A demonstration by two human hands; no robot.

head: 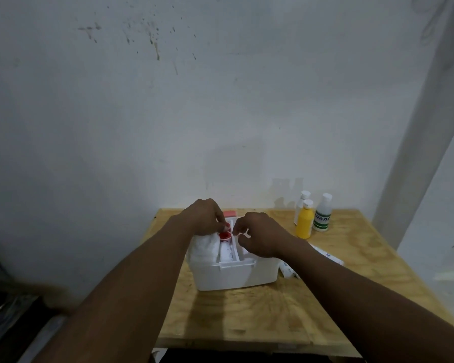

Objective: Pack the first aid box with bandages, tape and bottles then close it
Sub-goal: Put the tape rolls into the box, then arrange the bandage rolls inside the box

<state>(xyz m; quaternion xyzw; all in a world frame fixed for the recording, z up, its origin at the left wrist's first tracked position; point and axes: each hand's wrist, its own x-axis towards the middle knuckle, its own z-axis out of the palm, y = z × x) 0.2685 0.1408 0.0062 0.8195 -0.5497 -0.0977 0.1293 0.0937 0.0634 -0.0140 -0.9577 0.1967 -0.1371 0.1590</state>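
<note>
A white first aid box (pixel 236 275) stands open in the middle of the wooden table (pixel 247 315). Inside it a white bandage roll (pixel 203 248) fills the left side, and a white bottle with a red cap (pixel 225 235) lies in the centre slot. My left hand (pixel 207 216) is over the box's far left, its fingertips pinching a second red cap just behind the first. My right hand (pixel 262 235) hovers over the box's right side with fingers curled and nothing seen in them. A pink-topped part (pixel 230 213) shows behind the box.
At the table's far right stand a yellow bottle (pixel 305 222), a clear bottle with a green label (pixel 323 217) and a white bottle (pixel 301 203) behind them. White packets (pixel 325 255) lie right of the box. A wall rises just behind the table.
</note>
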